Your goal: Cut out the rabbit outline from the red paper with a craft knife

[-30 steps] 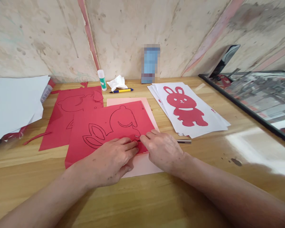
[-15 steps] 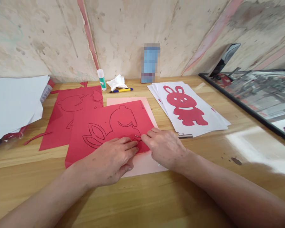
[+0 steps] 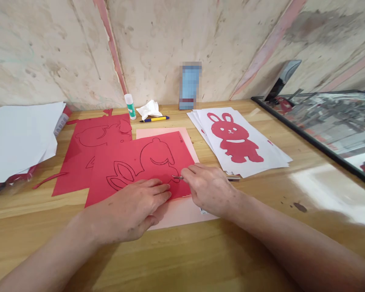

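A red sheet [image 3: 134, 154] with a rabbit outline drawn in black lies on a pale pink sheet [image 3: 170, 219]. My right hand [image 3: 208, 186] is closed round a thin metal craft knife [image 3: 178, 177], whose tip touches the red sheet near the outline. Its back end sticks out past the hand on the right. My left hand [image 3: 140, 205] lies flat on the lower edge of the red sheet, fingers stretched out, holding nothing. To the left, a second red sheet [image 3: 76, 162] with a similar outline is partly covered by the first.
White sheets [image 3: 21, 138] lie at the left. A glue stick [image 3: 129, 106], a crumpled tissue [image 3: 149, 108] and a yellow-blue pen [image 3: 155, 119] are near the wall. A blurred blue box [image 3: 190, 87] stands behind. At right are a red rabbit cut-out [image 3: 235, 138] on white paper and a black-edged glass panel [image 3: 316, 142].
My left hand has slid slightly left, away from the right hand. The knife tip, hidden before, now shows in front of my right fingers. The view has shifted slightly.
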### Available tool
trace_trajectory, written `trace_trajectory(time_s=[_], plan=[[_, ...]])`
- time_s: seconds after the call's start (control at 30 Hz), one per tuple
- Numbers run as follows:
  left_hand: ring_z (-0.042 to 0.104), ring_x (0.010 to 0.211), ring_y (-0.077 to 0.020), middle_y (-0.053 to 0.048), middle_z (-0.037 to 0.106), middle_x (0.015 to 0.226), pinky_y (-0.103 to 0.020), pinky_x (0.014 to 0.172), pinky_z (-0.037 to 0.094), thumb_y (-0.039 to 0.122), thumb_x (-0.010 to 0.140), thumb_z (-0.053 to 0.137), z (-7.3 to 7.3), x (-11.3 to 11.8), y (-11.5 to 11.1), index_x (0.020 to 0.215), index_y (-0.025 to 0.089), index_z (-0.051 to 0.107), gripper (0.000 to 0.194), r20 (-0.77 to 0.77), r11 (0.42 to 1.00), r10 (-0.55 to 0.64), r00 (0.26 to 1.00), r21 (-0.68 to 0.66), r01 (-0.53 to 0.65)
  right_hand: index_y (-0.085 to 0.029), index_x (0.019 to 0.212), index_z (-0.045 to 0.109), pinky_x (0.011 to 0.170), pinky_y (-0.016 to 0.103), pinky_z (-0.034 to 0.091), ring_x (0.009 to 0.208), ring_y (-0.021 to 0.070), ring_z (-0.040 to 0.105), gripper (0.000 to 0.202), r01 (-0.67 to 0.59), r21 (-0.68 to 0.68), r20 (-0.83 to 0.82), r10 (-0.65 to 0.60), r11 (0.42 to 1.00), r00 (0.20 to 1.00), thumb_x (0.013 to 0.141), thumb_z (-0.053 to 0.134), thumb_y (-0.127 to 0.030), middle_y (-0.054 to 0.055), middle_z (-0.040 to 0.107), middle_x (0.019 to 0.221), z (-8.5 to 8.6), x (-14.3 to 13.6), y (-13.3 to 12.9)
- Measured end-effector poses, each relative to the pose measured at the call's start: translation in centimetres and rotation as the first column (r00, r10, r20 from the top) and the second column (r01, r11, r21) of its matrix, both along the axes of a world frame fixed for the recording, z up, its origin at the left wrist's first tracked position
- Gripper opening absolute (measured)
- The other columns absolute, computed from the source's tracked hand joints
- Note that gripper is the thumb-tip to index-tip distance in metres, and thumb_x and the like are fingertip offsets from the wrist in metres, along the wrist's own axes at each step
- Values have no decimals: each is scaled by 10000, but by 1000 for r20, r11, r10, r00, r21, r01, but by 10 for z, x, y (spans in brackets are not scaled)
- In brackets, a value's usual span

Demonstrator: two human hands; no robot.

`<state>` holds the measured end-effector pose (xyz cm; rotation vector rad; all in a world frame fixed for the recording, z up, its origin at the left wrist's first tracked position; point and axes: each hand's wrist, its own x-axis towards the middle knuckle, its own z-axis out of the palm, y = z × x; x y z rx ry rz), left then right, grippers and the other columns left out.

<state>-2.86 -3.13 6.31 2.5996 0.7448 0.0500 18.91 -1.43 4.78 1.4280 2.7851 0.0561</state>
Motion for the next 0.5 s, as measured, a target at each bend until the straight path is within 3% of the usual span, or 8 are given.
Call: trace_trajectory(time_s=[0.5], plan=[[429, 1146, -269, -93, 555, 1209, -422, 952, 382, 173, 817, 488, -1, 7, -1, 1145, 162, 539, 333, -40, 1000, 25, 999, 20, -24, -156, 853, 607, 576, 277, 318, 745, 190, 573, 234, 38, -29, 44, -37, 999, 998, 760, 431, -33, 81, 643, 753, -5, -13, -4]])
